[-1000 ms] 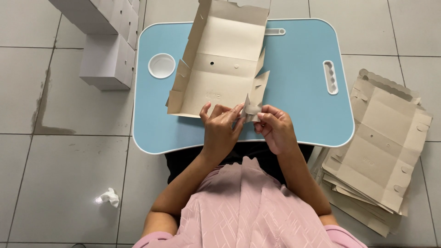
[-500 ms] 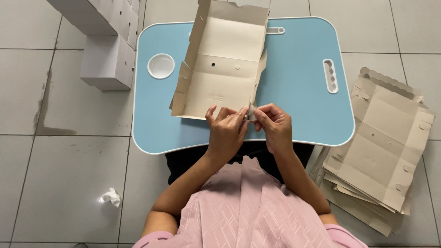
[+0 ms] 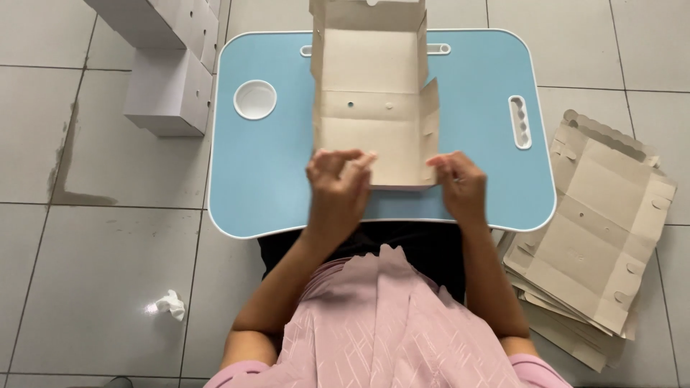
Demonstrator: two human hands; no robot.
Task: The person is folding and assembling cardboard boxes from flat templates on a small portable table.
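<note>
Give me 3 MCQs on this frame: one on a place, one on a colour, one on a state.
1. Where does the stack of flat cardboard blanks lie?
A. on the floor at the person's right
B. on the table
C. on the person's lap

2. What colour is the lap table?
A. white
B. light blue
C. green

3. What state is the cardboard box on the table in?
A. closed shut
B. fully flat
C. partly folded, side walls raised, top open

Answers:
1 A: the pile rests on the tiles past the table's right edge.
2 B: the top is light blue with a white rim.
3 C: its walls stand up; the left hand and right hand are at its near edge.
</note>
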